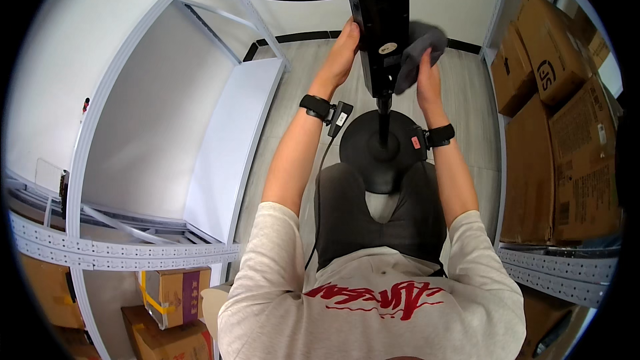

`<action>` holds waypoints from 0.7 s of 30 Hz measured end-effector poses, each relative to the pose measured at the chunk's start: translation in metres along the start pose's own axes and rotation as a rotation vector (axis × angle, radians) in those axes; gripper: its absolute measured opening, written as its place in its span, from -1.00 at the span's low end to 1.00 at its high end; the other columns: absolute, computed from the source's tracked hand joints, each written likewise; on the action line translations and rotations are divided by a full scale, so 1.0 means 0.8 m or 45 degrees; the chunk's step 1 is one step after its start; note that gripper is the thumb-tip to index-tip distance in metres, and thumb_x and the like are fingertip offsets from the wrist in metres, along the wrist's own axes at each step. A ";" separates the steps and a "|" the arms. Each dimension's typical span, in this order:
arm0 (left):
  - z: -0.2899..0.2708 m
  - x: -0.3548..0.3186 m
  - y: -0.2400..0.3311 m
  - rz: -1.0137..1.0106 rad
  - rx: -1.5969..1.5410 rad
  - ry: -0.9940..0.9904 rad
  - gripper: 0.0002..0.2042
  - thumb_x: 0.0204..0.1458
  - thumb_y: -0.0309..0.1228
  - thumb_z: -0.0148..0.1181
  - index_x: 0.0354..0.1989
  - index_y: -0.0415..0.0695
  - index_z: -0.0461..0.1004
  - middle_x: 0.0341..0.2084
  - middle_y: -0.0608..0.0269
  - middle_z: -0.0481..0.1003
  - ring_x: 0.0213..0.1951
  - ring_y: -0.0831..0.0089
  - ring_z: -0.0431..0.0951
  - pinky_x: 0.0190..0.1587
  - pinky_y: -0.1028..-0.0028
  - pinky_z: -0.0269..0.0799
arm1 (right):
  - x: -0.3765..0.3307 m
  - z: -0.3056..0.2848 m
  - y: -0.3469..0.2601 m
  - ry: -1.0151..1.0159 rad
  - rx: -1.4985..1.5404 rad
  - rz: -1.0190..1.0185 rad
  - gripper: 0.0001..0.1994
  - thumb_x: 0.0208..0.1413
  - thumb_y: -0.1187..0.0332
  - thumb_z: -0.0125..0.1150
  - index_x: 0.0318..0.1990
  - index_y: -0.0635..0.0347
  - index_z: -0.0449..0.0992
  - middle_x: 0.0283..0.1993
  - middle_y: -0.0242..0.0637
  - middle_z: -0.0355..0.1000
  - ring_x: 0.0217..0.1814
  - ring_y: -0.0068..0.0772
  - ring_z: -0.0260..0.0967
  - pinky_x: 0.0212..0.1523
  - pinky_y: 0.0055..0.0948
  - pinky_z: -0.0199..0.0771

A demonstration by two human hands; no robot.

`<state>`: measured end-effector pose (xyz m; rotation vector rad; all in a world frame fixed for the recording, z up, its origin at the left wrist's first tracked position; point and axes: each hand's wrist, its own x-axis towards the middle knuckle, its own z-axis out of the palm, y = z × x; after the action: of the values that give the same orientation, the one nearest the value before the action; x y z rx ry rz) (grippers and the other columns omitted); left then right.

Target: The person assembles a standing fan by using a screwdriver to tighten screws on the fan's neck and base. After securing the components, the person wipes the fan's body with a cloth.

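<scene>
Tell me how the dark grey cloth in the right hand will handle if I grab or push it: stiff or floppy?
Probably floppy: the grey cloth bunches and folds around the right hand against the black fan column. Likely light, since it drapes loosely without sagging far. It would probably crumple when pushed, not slide as one piece. The left hand steadies the column's other side.
</scene>
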<state>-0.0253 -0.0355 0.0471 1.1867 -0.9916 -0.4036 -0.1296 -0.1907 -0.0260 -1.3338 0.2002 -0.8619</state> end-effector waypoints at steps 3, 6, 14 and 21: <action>0.000 0.000 0.000 -0.034 -0.045 0.001 -0.41 0.27 0.02 -0.26 0.35 -0.08 0.00 0.29 0.36 0.10 0.24 0.46 0.12 0.24 0.37 -0.01 | 0.012 0.029 -0.088 -0.060 -0.212 -0.481 -0.64 0.19 0.19 0.13 -0.05 0.35 0.40 -0.13 -0.23 0.46 -0.13 -0.40 0.38 -0.07 -0.45 0.34; -0.025 -0.008 -0.019 -0.036 -0.198 0.050 -0.42 0.26 0.04 -0.29 0.35 -0.03 0.01 0.30 0.38 0.08 0.24 0.42 0.14 0.22 0.29 0.02 | 0.023 0.092 -0.140 0.039 -0.697 -1.216 -0.41 -0.08 0.20 0.36 0.11 0.25 0.33 0.23 0.02 0.19 0.24 0.03 0.17 0.16 -0.16 0.21; 0.001 -0.006 0.007 0.175 -0.651 -0.003 -0.27 0.21 0.16 -0.37 0.32 -0.24 -0.02 0.31 0.16 0.06 0.31 0.30 0.05 0.35 0.29 -0.11 | 0.014 0.116 -0.083 0.368 -1.171 -1.192 -0.10 -0.20 0.06 0.38 0.32 0.14 0.09 0.40 0.12 -0.15 0.42 0.29 -0.22 0.24 0.17 -0.02; -0.003 0.000 -0.013 0.183 -0.465 0.389 -0.54 0.14 -0.20 0.15 0.08 -0.29 0.33 -0.04 0.21 0.44 -0.02 0.50 0.40 0.08 0.50 0.28 | -0.010 0.085 -0.080 0.167 -1.059 -1.123 -0.09 -0.24 0.10 0.45 0.31 0.14 0.12 0.37 0.10 -0.07 0.37 0.18 -0.07 0.24 -0.04 0.10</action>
<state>-0.0214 -0.0380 0.0378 0.8115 -0.6960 -0.2649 -0.1225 -0.1328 0.0470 -2.2012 0.0562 -1.7229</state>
